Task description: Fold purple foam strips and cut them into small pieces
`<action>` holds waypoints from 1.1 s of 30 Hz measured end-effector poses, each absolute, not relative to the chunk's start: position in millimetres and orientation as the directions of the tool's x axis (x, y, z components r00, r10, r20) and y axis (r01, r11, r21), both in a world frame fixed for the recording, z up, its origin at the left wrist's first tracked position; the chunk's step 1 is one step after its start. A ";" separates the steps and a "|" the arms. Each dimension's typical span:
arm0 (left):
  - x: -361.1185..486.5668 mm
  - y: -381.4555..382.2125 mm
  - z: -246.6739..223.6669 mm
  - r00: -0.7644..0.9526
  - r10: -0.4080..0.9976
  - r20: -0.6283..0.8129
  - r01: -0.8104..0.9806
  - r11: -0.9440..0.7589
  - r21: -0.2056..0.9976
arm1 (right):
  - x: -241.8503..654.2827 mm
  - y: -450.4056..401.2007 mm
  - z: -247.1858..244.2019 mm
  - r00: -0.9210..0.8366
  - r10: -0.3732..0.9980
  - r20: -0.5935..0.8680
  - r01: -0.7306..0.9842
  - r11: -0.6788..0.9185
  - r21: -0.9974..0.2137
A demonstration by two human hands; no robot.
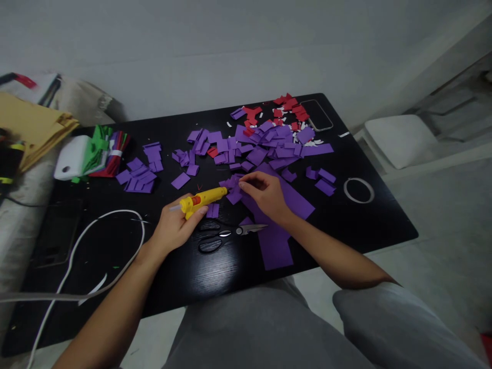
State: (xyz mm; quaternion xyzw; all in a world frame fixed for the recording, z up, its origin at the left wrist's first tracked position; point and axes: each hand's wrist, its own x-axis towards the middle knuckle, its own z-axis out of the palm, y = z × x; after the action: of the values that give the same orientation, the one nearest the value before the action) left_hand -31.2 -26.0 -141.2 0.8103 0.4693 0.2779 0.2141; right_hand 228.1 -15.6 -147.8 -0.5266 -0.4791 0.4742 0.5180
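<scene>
My left hand (177,224) is wrapped round a yellow hot glue gun (209,197), its nozzle pointing right. A clear glue stick pokes from its back end. The nozzle meets a small folded purple paper piece (233,190). My right hand (266,193) pinches that piece between thumb and fingertips. Under my right hand lie large purple paper sheets (274,251). Black-handled scissors (226,233) rest below, with blades toward the right, partly over the purple paper. Cut and folded purple pieces (269,141) are heaped just beyond my hands.
Red paper pieces (295,110) and white scraps lie at the back of the black table (369,225). A grey ring (359,190) sits right. At left are bundled green and red strips (100,148), a white cord (144,230) and a dark phone-like slab (57,233). A white stool (400,138) stands beyond.
</scene>
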 end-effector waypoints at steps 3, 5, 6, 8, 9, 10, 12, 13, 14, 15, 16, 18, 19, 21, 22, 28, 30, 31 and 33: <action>-31.9 -26.2 -141.3 0.376 0.893 0.245 0.659 -0.444 0.607 | 229.6 -15.5 -147.5 0.085 0.996 -0.002 0.031 -0.005 -1.000; -32.5 -26.8 -140.8 0.355 0.904 0.239 0.664 -0.424 0.616 | 230.2 -15.2 -148.3 0.079 0.997 -0.003 0.032 -0.005 -0.999; -32.8 -27.3 -140.3 0.349 0.906 0.239 0.661 -0.419 0.623 | 230.2 -15.0 -149.1 0.076 0.997 -0.002 0.030 -0.005 -1.000; -32.9 -28.3 -138.7 0.350 0.904 0.247 0.645 -0.423 0.636 | 229.8 -14.7 -150.8 0.072 0.997 -0.001 0.029 -0.003 -1.000; -32.7 -28.9 -137.7 0.358 0.900 0.250 0.637 -0.431 0.639 | 229.4 -14.7 -151.5 0.070 0.998 0.001 0.032 -0.001 -0.999; -32.3 -29.5 -136.6 0.368 0.895 0.252 0.631 -0.439 0.639 | 228.9 -14.8 -152.1 0.070 0.998 0.004 0.035 0.002 -0.999; -30.8 -30.7 -134.6 0.392 0.885 0.250 0.627 -0.456 0.632 | 227.9 -15.5 -152.5 0.070 0.997 0.019 0.036 0.016 -0.999; -29.8 -31.1 -133.8 0.404 0.880 0.250 0.624 -0.465 0.628 | 227.5 -16.1 -152.3 0.069 0.997 0.029 0.038 0.026 -0.999; -28.8 -31.4 -133.2 0.414 0.874 0.255 0.621 -0.476 0.623 | 227.1 -16.7 -151.8 0.067 0.997 0.038 0.042 0.035 -0.999; -27.7 -31.5 -132.8 0.423 0.867 0.264 0.616 -0.489 0.618 | 226.8 -17.3 -151.3 0.063 0.997 0.044 0.049 0.041 -0.998; -26.8 -31.5 -132.7 0.432 0.858 0.278 0.609 -0.504 0.612 | 226.5 -17.9 -150.6 0.059 0.997 0.048 0.058 0.044 -0.997; -25.6 -31.1 -133.2 0.444 0.841 0.309 0.597 -0.535 0.598 | 226.3 -18.7 -149.5 0.049 0.998 0.047 0.077 0.043 -0.996; -25.3 -30.7 -133.7 0.447 0.834 0.323 0.593 -0.547 0.591 | 226.3 -19.0 -149.1 0.046 0.998 0.047 0.083 0.043 -0.996; -25.7 -30.1 -135.1 0.450 0.824 0.344 0.590 -0.563 0.579 | 226.5 -19.2 -148.8 0.043 0.998 0.051 0.090 0.047 -0.995; -26.2 -29.9 -135.8 0.449 0.822 0.350 0.592 -0.567 0.573 | 226.6 -19.3 -148.8 0.043 0.997 0.056 0.092 0.052 -0.994; -28.7 -31.0 -136.4 0.440 0.826 0.352 0.598 -0.562 0.571 | 226.1 -18.6 -152.8 0.033 0.996 0.086 0.045 0.085 -0.995; -28.5 -31.9 -134.8 0.441 0.819 0.368 0.585 -0.573 0.574 | 225.3 -18.1 -155.5 0.033 0.995 0.094 0.032 0.093 -0.995; -28.3 -32.3 -133.9 0.441 0.814 0.377 0.578 -0.579 0.575 | 225.0 -17.8 -156.8 0.031 0.995 0.099 0.031 0.098 -0.995; -27.7 -32.9 -132.0 0.445 0.806 0.390 0.567 -0.590 0.575 | 224.4 -17.7 -158.9 0.029 0.993 0.112 0.041 0.111 -0.993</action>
State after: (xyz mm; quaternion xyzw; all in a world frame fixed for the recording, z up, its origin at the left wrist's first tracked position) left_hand -27.7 -32.9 -132.0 0.8299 0.4136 0.3263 0.1835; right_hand 224.4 -17.7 -158.9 -0.4887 -0.5289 0.4536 0.5250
